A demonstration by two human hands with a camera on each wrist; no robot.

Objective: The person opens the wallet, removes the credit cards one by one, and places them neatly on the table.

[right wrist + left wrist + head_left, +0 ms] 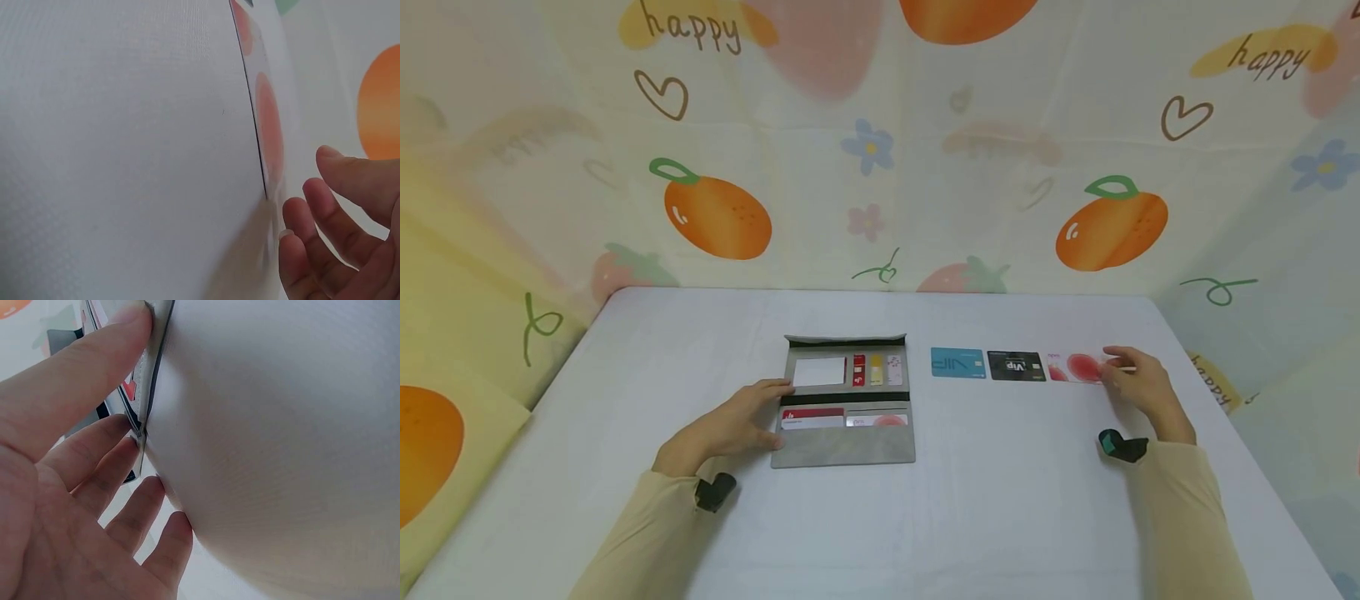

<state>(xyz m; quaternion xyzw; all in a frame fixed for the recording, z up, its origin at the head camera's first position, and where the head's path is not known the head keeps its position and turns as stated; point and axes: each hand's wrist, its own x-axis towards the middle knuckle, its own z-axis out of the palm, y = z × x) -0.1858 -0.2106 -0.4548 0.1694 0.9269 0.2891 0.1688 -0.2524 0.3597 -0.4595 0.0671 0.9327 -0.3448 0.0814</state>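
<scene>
A grey wallet (838,446) lies unfolded on the table, with cards in its slots. My left hand (730,425) rests along its left edge, thumb on the lower flap's side and fingertips near the fold; the left wrist view shows the thumb (125,331) against the wallet's edge. To the wallet's right, a blue VIP card (955,363), a black Vip card (1015,367) and a white card with pink-red circles (1060,368) lie in a row. My right hand (1142,387) is at that last card's right end, loosely bent, with nothing between thumb and fingers in the right wrist view.
A white cloth covers the table (1000,500). Behind it hangs a fruit-patterned curtain (880,192), with more patterned cloth at both sides. A small black device sits at each wrist.
</scene>
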